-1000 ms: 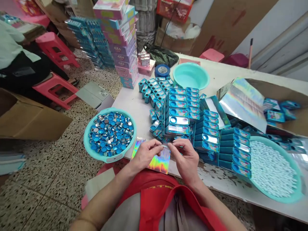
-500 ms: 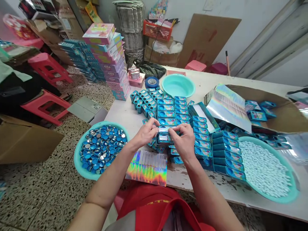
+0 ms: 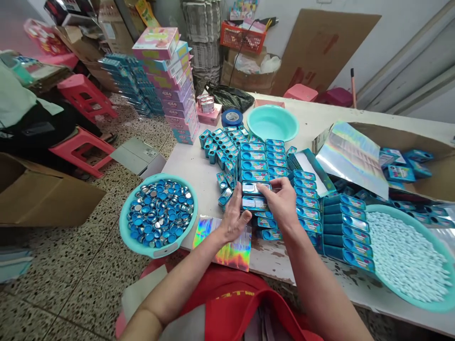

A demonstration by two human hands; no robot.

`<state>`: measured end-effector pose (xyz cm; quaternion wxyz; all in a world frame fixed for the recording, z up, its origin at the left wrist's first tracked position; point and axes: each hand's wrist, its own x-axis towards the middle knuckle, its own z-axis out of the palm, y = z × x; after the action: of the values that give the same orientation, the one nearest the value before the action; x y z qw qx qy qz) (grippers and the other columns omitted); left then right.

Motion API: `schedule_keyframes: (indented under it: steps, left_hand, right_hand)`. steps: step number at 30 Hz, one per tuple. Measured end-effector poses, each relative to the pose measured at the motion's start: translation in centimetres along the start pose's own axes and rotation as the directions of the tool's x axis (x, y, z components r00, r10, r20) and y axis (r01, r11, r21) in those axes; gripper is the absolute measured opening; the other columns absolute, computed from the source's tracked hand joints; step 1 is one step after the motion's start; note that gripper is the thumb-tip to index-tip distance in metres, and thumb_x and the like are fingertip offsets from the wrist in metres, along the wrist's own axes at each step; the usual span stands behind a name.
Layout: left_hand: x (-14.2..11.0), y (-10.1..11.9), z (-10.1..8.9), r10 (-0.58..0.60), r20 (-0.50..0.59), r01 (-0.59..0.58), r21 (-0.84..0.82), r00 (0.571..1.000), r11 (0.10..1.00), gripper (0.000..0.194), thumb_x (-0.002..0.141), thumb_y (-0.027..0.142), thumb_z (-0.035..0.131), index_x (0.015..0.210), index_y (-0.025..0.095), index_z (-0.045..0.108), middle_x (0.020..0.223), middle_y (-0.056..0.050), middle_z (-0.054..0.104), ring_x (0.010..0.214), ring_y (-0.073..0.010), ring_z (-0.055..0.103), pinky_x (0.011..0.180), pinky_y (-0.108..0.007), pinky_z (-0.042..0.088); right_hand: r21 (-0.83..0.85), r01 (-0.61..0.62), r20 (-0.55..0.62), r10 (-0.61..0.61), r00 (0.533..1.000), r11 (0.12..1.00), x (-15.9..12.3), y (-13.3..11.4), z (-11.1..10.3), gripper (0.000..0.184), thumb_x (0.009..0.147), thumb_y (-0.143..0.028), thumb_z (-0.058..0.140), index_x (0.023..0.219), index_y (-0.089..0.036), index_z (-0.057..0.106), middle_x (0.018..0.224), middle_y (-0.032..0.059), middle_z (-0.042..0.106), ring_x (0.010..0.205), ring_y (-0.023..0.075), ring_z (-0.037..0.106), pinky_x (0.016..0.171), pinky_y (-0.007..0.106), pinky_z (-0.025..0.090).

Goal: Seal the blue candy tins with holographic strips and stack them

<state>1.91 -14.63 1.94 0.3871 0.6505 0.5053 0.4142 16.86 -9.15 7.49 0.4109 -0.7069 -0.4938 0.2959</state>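
A row of small blue candy boxes (image 3: 254, 165), with round recesses and printed labels, stands before me. On a nearer box (image 3: 250, 187) lies a shiny clear sticker strip (image 3: 253, 188). My right hand (image 3: 282, 201) has its thumb pressed on this strip and its fingers bent around the right end of the box. Flat along the left side of the boxes rests my left hand (image 3: 234, 215), fingers stretched and thumb apart, holding nothing. Just below it is a rainbow-foil sticker sheet (image 3: 231, 253), partly covered by the left hand and wrist.
On the left sits a turquoise basin (image 3: 123, 222) of blue and silver caps; at right, another basin (image 3: 414, 303) holds pale candies. Behind are a bowl (image 3: 273, 124), blue tape (image 3: 232, 118) and stacked pink boxes (image 3: 177, 104). An open carton (image 3: 439, 175) contains more blue boxes.
Both hands pinched the clear strip over a box before; now the left hand has let go and flattened against the side. The right thumb presses the strip down. The view shifted slightly.
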Motion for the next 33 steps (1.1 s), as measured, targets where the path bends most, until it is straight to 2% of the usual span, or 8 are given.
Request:
schedule_keyframes:
  steps: [2,5,9,12,16,23,29,33]
  left_hand:
    - [-0.8,-1.7,-0.4,-0.025,0.053,0.020,0.090,0.998,0.996,0.080,0.086,0.071,0.025,0.147,0.019,0.027,0.156,-0.012,0.021,0.144,-0.0290,0.016,0.115,-0.047,0.021]
    - [-2.5,-5.4,-1.9,-0.209,-0.011,0.203,0.289,0.978,0.935,0.055,0.096,0.048,0.026,0.140,0.017,0.039,0.146,-0.014,0.041,0.135,-0.0245,0.038,0.110,-0.042,0.033]
    - [-5.5,-9.9,-2.6,-0.478,0.031,0.311,0.722,0.878,0.618,0.045,0.089,0.013,0.036,0.133,0.013,0.046,0.142,-0.019,0.043,0.134,-0.0297,0.039,0.106,-0.046,0.036]
    - [-6.4,-11.5,-2.1,-0.565,0.062,0.275,0.827,0.823,0.491,0.045,0.085,0.008,0.041,0.129,0.010,0.048,0.147,-0.021,0.035,0.140,-0.0344,0.026,0.109,-0.050,0.029]
    - [-6.2,-11.9,-2.3,-0.601,0.114,0.301,0.783,0.791,0.544,0.030,0.085,0.014,0.048,0.114,0.009,0.054,0.127,-0.022,0.054,0.125,-0.0308,0.046,0.103,-0.043,0.035]
    - [-6.9,-10.5,-3.1,-0.631,0.128,0.390,0.688,0.765,0.612,0.026,0.090,0.017,0.039,0.113,0.018,0.054,0.094,-0.007,0.068,0.092,-0.0191,0.063,0.077,-0.027,0.043]
    - [-6.3,-9.8,-2.3,-0.645,-0.006,0.534,0.567,0.764,0.627,0.026,0.087,0.015,0.042,0.110,0.019,0.054,0.091,-0.006,0.068,0.090,-0.0194,0.063,0.076,-0.028,0.042]
    - [-6.0,-10.2,-2.0,-0.651,-0.009,0.540,0.567,0.759,0.622,0.027,0.086,0.015,0.044,0.110,0.021,0.055,0.092,-0.005,0.068,0.088,-0.0197,0.063,0.076,-0.028,0.041]
  right_hand:
    - [0.090,-0.011,0.029,0.009,1.000,0.996,0.1,0.3,-0.3,0.033,0.062,-0.044,0.072,0.076,-0.018,0.058,0.070,-0.0009,0.057,0.065,0.0144,0.051,0.063,0.029,0.042]
    - [0.298,-0.033,0.004,0.034,0.999,0.954,-1.7,1.5,-1.2,0.034,0.073,-0.045,0.064,0.093,-0.018,0.060,0.087,0.0019,0.062,0.073,0.0140,0.057,0.067,0.029,0.046]
    - [0.287,0.003,-0.141,0.039,0.989,0.958,-8.2,5.4,-1.7,0.034,0.080,-0.043,0.060,0.103,-0.019,0.055,0.093,0.0029,0.060,0.079,0.0136,0.059,0.070,0.028,0.048]
    - [0.155,0.008,0.263,-0.049,0.963,0.988,-12.9,9.5,-0.1,0.025,0.080,-0.039,0.061,0.094,-0.018,0.059,0.085,0.0035,0.062,0.072,0.0138,0.058,0.066,0.028,0.050]
    - [0.052,0.064,0.580,-0.083,0.810,0.997,-14.8,13.8,4.5,0.021,0.083,-0.033,0.053,0.096,-0.018,0.061,0.090,0.0068,0.063,0.070,0.0144,0.059,0.062,0.029,0.052]
    - [-0.144,0.468,0.621,-0.289,0.729,0.872,-13.5,14.1,11.9,0.044,0.084,-0.019,0.050,0.128,-0.018,0.051,0.120,0.0149,0.054,0.111,0.0267,0.052,0.090,0.043,0.049]
    - [-0.211,0.623,0.659,-0.361,0.659,0.753,-14.0,14.6,12.1,0.041,0.089,-0.021,0.046,0.129,-0.013,0.049,0.126,0.0169,0.054,0.113,0.0265,0.051,0.094,0.042,0.046]
    - [-0.299,0.665,0.647,-0.367,0.668,0.684,-13.2,14.1,10.8,0.019,0.089,-0.024,0.051,0.100,-0.016,0.063,0.116,0.0153,0.061,0.106,0.0258,0.055,0.086,0.036,0.046]
